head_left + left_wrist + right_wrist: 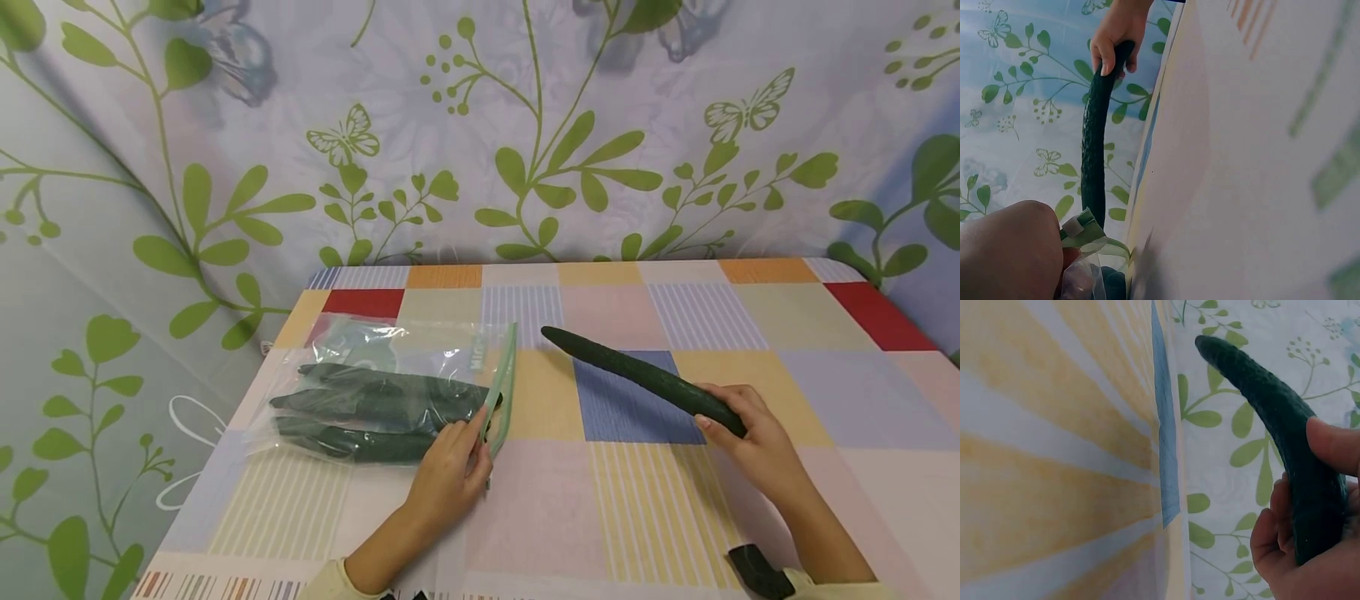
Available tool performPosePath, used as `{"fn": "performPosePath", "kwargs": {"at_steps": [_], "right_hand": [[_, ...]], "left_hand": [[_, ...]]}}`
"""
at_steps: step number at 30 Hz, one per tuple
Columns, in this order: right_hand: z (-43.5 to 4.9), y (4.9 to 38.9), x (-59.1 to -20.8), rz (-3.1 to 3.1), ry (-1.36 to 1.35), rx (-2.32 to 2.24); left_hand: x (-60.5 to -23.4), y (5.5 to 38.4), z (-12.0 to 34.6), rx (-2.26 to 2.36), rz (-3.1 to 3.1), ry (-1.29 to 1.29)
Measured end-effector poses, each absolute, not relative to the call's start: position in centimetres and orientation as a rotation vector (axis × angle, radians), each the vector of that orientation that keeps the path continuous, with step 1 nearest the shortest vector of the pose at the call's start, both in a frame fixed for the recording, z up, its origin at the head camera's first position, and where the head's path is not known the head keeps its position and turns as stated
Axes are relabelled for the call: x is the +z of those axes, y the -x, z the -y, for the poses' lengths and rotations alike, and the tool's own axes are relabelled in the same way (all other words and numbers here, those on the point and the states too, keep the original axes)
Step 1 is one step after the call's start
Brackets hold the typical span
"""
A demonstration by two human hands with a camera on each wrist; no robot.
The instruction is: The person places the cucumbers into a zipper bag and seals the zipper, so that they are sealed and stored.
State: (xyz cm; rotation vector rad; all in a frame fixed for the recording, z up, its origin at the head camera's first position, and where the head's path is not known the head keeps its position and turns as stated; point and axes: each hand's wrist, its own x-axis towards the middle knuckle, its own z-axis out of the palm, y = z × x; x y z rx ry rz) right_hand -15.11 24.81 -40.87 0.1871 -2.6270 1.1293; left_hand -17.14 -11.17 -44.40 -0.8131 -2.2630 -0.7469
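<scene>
A clear zip bag (420, 333) lies on the left half of the table with several cucumbers (375, 400) inside. Its green zip edge (507, 375) faces right and stands parted. At that edge my left hand (453, 462) pinches the rim of the bag. My right hand (757, 442) grips one long dark green cucumber (637, 371) by its near end and holds it over the table, its far tip pointing left toward the bag's mouth. In the right wrist view the thumb and fingers wrap round this cucumber (1291, 431).
A patchwork-patterned cloth (540, 500) covers the table. Behind the table hangs a curtain (600, 125) printed with leaves and butterflies, which also continues along the left side. White looped lines (180, 417) show on the curtain beside the table's left edge.
</scene>
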Motion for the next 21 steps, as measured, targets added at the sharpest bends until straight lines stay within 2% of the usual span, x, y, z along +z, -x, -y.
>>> {"fn": "performPosePath", "kwargs": {"at_steps": [10,21], "right_hand": [[-24.19,15.08,-40.99,2.548,-0.442,1.253],[-24.08,15.37,-40.99,2.607,-0.497,1.293]], "left_hand": [[-44.48,17.12,11.19,-0.736,2.252,0.813],[-44.48,17.10,11.24,-0.723,2.272,0.806]]}}
